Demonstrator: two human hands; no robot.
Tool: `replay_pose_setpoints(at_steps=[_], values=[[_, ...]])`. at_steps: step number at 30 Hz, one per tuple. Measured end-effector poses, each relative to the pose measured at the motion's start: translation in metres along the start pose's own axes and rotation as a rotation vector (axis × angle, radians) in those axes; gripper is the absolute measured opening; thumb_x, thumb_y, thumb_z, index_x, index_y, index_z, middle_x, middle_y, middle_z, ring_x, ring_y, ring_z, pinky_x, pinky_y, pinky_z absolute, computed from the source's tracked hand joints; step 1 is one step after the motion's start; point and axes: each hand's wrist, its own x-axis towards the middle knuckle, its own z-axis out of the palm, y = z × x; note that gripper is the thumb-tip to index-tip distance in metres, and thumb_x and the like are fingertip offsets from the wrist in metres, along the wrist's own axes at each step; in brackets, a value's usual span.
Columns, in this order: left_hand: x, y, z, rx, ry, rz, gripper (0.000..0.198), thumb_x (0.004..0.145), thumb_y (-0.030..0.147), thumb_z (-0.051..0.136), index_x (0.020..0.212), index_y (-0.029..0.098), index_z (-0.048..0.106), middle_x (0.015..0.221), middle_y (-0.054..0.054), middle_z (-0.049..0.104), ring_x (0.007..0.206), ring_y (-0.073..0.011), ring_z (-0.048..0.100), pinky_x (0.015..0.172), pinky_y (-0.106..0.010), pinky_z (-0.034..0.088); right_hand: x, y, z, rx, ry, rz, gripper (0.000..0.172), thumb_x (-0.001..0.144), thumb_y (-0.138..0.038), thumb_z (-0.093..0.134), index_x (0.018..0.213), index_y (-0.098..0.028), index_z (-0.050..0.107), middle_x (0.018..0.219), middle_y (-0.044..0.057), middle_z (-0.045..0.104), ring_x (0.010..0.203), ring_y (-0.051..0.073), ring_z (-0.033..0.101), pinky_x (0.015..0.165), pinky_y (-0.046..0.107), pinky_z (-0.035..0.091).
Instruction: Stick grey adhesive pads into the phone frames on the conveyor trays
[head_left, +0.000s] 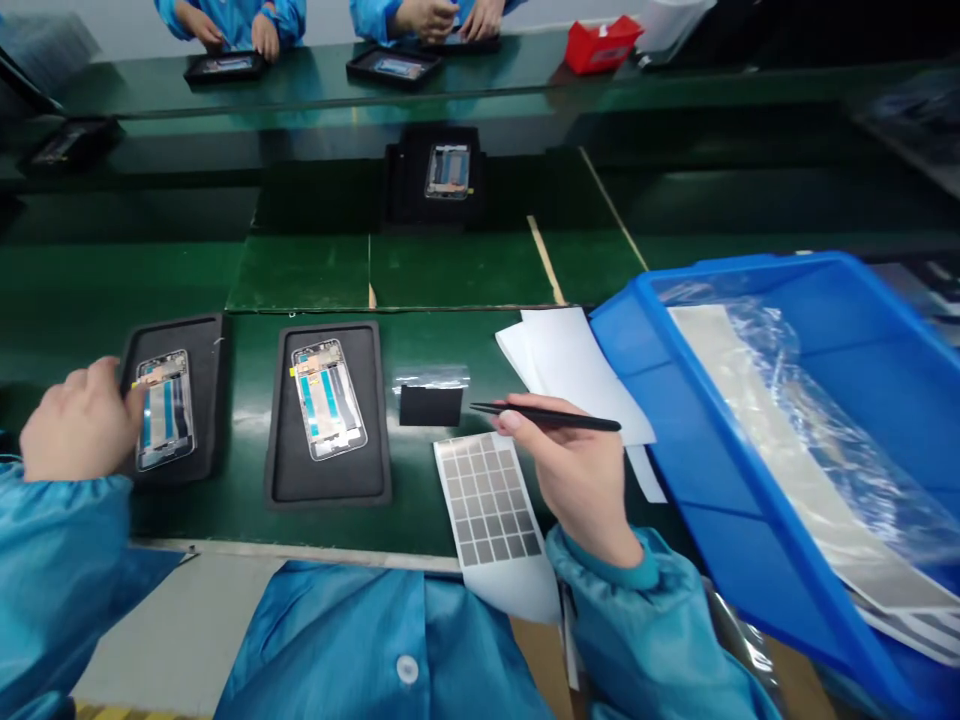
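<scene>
My left hand (79, 425) lies curled against the left edge of a phone frame (165, 410), which sits on a black rubber mat (208, 400). My right hand (570, 470) is shut on black tweezers (544, 414), their tips pointing left. Below that hand lies a sheet of grey square pads (487, 505) on white backing. A small black pad (431, 405) with a clear film (431, 377) lies just beyond the tweezer tips, apart from them. To the right of my left hand, a second phone frame (328, 400) rests on its own black mat (285, 420).
White paper sheets (570, 370) lie under my right hand's far side. A blue plastic bin (750, 450) holding clear wrap and pale sheets stands at right. Beyond, a green conveyor carries another framed phone (447, 172). Co-workers' hands (427, 15) work across the far bench, near a red box (604, 45).
</scene>
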Motion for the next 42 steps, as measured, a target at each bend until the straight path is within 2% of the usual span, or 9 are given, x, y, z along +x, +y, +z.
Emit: replay_pose_setpoints(at_steps=[2,3,6,8,10,17,23,30,42], values=[[0.002,0.052,-0.001,0.049,-0.047,0.082,0.043,0.097,0.046,0.045,0.125,0.015,0.056,0.105,-0.011,0.064,0.1,-0.0309,0.061,0.086,-0.042,0.049,0.004,-0.004,0.006,0.02,-0.024,-0.043,0.023,0.071,-0.032,0.087,0.089,-0.022,0.077,0.09,0.005,0.078,0.076,0.021,0.074,0.077,0.037,0.061],[0.003,0.081,0.0,-0.037,-0.127,0.213,0.041,0.098,0.044,0.044,0.126,0.016,0.056,0.109,-0.01,0.065,0.102,-0.0295,0.061,0.088,-0.04,0.049,0.007,-0.006,0.01,0.034,-0.04,-0.058,0.021,0.072,-0.032,0.087,0.089,-0.023,0.077,0.089,0.005,0.078,0.074,0.021,0.074,0.076,0.037,0.061],[0.005,0.167,0.015,-0.346,-0.141,0.502,0.03,0.095,0.04,0.054,0.115,0.019,0.062,0.114,-0.008,0.066,0.11,-0.0265,0.06,0.098,-0.039,0.048,0.012,-0.005,0.026,0.084,-0.107,-0.071,0.021,0.072,-0.034,0.086,0.087,-0.023,0.077,0.086,0.003,0.077,0.071,0.019,0.073,0.073,0.036,0.061],[0.009,0.208,0.03,-0.445,-0.172,0.589,0.031,0.092,0.037,0.061,0.118,0.02,0.06,0.121,-0.009,0.064,0.114,-0.0268,0.057,0.1,-0.041,0.046,0.013,-0.001,0.037,0.121,-0.148,-0.065,0.023,0.072,-0.035,0.086,0.088,-0.022,0.076,0.088,0.004,0.077,0.073,0.019,0.073,0.075,0.036,0.062],[0.013,0.231,0.044,-0.507,-0.232,0.609,0.036,0.088,0.034,0.069,0.119,0.02,0.059,0.122,-0.009,0.063,0.114,-0.0274,0.057,0.099,-0.042,0.047,0.014,0.006,0.046,0.162,-0.165,-0.061,0.024,0.072,-0.035,0.085,0.089,-0.022,0.075,0.092,0.004,0.077,0.077,0.019,0.073,0.079,0.037,0.061],[0.015,0.229,0.061,-0.725,-0.308,0.459,0.032,0.084,0.022,0.071,0.113,0.021,0.058,0.106,-0.003,0.068,0.098,-0.021,0.062,0.087,-0.035,0.051,0.019,0.019,0.058,0.197,-0.158,-0.08,0.024,0.075,-0.036,0.083,0.092,-0.022,0.073,0.095,0.004,0.076,0.084,0.019,0.073,0.082,0.036,0.061],[0.009,0.228,0.068,-0.707,-0.197,0.492,0.011,0.09,0.025,0.067,0.1,0.021,0.068,0.089,-0.002,0.072,0.084,-0.0174,0.065,0.078,-0.029,0.051,0.022,0.027,0.063,0.136,-0.165,-0.203,0.017,0.08,-0.032,0.079,0.092,-0.023,0.072,0.094,0.004,0.075,0.089,0.02,0.073,0.086,0.036,0.06],[0.002,0.229,0.076,-0.648,0.053,0.633,0.03,0.101,0.037,0.051,0.096,0.017,0.073,0.083,-0.005,0.075,0.075,-0.0162,0.068,0.072,-0.028,0.051,0.017,0.032,0.059,0.039,-0.149,-0.353,0.012,0.081,-0.027,0.078,0.092,-0.024,0.074,0.094,0.003,0.076,0.09,0.021,0.073,0.089,0.039,0.06],[0.0,0.231,0.076,-0.588,0.155,0.687,0.029,0.101,0.036,0.052,0.09,0.018,0.072,0.08,-0.003,0.075,0.069,-0.0144,0.067,0.068,-0.027,0.049,0.017,0.028,0.06,0.031,-0.14,-0.382,0.01,0.08,-0.024,0.079,0.089,-0.026,0.076,0.091,0.003,0.079,0.088,0.021,0.075,0.087,0.038,0.061]])
